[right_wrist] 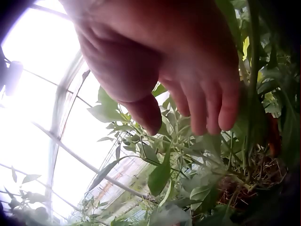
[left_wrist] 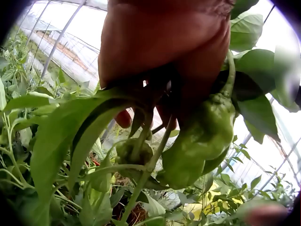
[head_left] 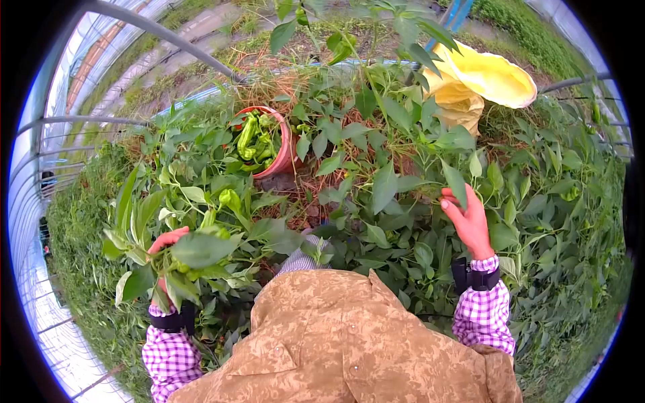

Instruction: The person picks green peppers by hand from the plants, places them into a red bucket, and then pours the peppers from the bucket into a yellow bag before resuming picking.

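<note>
In the head view the left hand (head_left: pixel 165 246) is among pepper leaves at the left, partly covered by them. The left wrist view shows that hand (left_wrist: pixel 164 47) with its fingers curled round a leafy stem (left_wrist: pixel 151 162); a green pepper (left_wrist: pixel 200 143) hangs beside the palm and a smaller one (left_wrist: pixel 134 151) sits lower. At the right, the right hand (head_left: pixel 468 218) is raised over the foliage beside a leaf (head_left: pixel 455 185). Seen from the right wrist, this hand (right_wrist: pixel 174 70) has loosely extended fingers, thumb apart, and nothing held.
A red bucket (head_left: pixel 287 144) holding green peppers stands among the plants, left of centre. A yellow bag or sheet (head_left: pixel 494 77) lies at the upper right. Metal frame pipes (head_left: pixel 168 37) cross the upper left, and dense pepper plants surround the person.
</note>
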A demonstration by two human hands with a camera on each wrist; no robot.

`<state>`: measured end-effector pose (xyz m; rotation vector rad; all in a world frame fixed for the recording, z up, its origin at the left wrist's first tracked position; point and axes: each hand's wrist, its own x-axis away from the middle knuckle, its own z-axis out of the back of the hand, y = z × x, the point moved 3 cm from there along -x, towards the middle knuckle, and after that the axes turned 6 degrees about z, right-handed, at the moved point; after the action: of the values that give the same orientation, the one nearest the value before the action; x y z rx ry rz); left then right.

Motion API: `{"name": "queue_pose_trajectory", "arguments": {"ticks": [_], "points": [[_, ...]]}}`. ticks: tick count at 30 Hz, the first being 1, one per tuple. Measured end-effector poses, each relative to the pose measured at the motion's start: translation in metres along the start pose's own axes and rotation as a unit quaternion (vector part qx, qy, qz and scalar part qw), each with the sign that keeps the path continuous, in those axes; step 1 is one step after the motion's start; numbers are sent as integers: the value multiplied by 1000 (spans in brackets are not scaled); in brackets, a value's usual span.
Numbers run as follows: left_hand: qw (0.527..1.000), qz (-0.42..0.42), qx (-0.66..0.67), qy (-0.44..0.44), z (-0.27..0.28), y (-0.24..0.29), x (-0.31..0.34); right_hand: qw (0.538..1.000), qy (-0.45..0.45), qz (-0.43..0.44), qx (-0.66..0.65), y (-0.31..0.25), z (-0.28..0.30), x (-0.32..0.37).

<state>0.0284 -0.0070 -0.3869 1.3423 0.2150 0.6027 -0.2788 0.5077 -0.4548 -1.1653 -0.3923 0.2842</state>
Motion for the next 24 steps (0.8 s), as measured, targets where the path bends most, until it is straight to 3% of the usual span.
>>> {"name": "queue_pose_trajectory", "arguments": {"ticks": [1,2,4,8,9,11,12,13,14,15,17,18,21,23,24], "points": [[995,-16,-89,-43,0,18,-2,1000,14,-5,-22,1,1,-1],[995,-12,-92,-47,-1,31,-6,998,8,-19,-52,7,2,0],[944,-101,-105,-294,-17,60,-15,998,-2,-21,-62,14,-4,-2],[899,-17,-299,-319,-11,65,7,998,-16,-18,-56,2,-11,-6],[944,156,-112,-269,-8,59,20,998,-17,-27,-62,0,-11,-5],[922,315,79,-212,-13,66,27,995,-38,-32,-82,-4,-12,-5],[898,265,-187,-298,-22,86,28,995,-34,-28,-85,-5,-11,-6],[828,154,-380,-382,-28,95,30,995,-29,-24,-89,-7,-12,-6],[722,13,-543,-429,-34,105,32,995,-1,4,-101,-10,-14,-7],[603,-167,-616,-479,-39,108,44,995,-18,-19,-95,-16,-11,-8],[510,-201,-640,-538,-39,101,56,998,-1,-20,-66,-17,-6,-7],[502,-170,-634,-563,-40,95,63,996,18,-13,-88,-17,-5,-8],[666,145,-470,-560,-52,83,63,995,-53,-78,-25,-16,3,-27],[712,258,-384,-528,-57,79,62,931,-6,-187,-315,-70,9,-8],[729,292,-347,-513,-60,77,60,928,-20,-196,-317,-87,16,-5]]}}
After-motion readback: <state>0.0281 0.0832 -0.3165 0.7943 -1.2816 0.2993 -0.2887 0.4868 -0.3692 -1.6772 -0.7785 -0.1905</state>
